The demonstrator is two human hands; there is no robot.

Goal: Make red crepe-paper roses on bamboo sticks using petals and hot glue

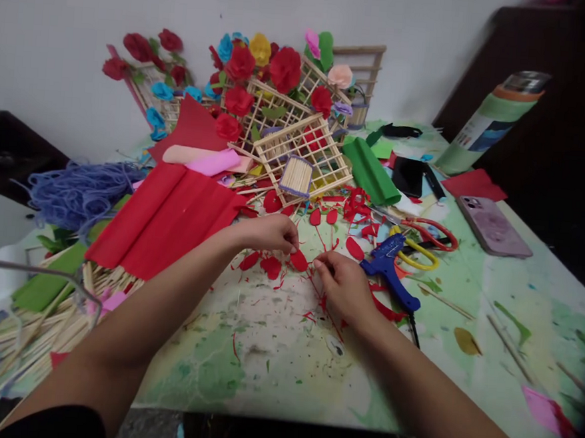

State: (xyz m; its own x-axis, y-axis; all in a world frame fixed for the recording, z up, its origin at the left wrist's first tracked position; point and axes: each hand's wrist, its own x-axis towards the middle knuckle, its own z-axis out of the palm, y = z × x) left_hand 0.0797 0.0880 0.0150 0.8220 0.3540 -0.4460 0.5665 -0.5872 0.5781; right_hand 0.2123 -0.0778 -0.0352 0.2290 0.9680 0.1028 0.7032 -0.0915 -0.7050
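Both hands work small red paper petals on the surface. Left hand (271, 233) has its fingers pinched shut on a red petal (298, 260) at its tip; the petal lies flat, touching the surface. Right hand (344, 286) sits just right of it, fingers curled nearly closed over thin red strips; cannot tell if anything is actually gripped. More cut petals (271, 266) lie just below the left fingers, others (354, 248) just above the right fingers.

Step in hand, as I judge it: picking and sorting cut petals. A next move would call for a light pinch, since the paper looks thin and crinkly and would tear or crease easily.

Materials: red crepe sheet (165, 215), pleated, soft, left of the left fingers. Blue glue gun (388, 271), hard plastic, just right of the right fingers, touching the scissors (424, 243) with red and yellow handles. Wooden stick lattice frames (304, 152) beyond the fingers, rigid, square grid. Paper roses (284, 68) on them, ruffled. Purple yarn (81, 191) far left, tangled. Green paper roll (370, 172). Phone (493, 225) far right. Surface (273, 358) is green-stained and littered with red slivers.
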